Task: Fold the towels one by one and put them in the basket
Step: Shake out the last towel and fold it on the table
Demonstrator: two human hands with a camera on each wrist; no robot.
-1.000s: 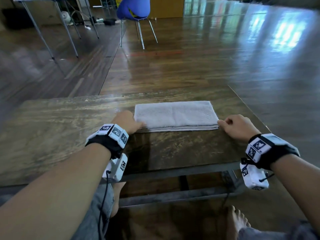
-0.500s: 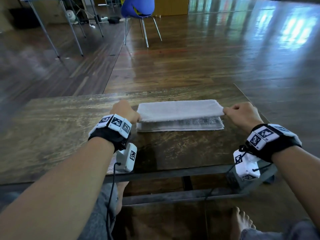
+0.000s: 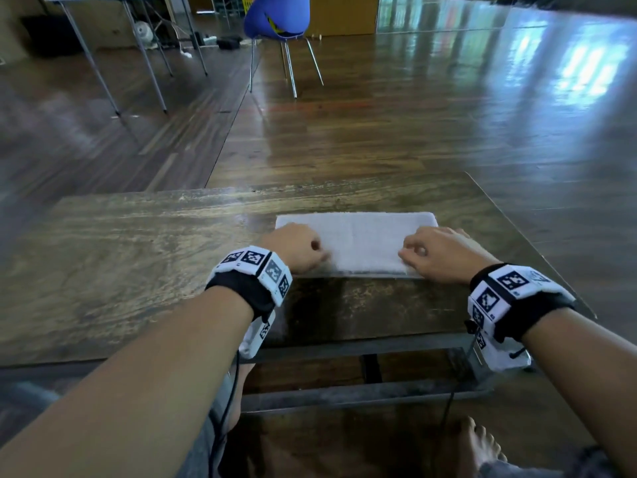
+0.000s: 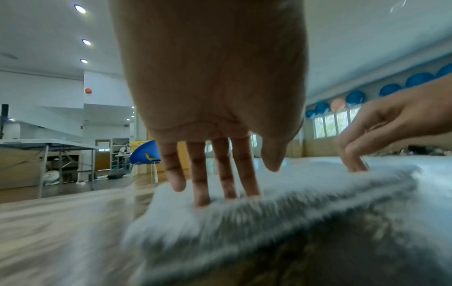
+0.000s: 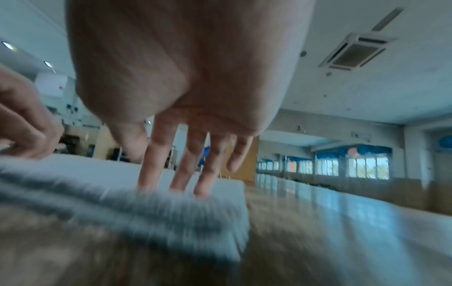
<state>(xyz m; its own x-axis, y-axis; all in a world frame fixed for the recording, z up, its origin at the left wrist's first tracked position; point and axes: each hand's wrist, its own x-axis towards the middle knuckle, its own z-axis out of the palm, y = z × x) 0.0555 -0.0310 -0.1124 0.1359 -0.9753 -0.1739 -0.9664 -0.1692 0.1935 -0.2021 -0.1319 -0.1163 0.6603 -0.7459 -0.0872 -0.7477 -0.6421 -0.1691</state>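
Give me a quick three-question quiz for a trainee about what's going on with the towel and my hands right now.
1. True or false: the folded white towel lies on the wooden table.
2. How do the left hand and right hand meet the towel? A) both hover clear of it; B) fingertips of both press down on its top; C) only one hand touches it.
3. Fill in: beyond the table, on the wooden floor, stands a blue ____.

Key: 1 true; 2 B, as both wrist views show straight fingers planted on the cloth; 3 chair. No basket shows in any view.
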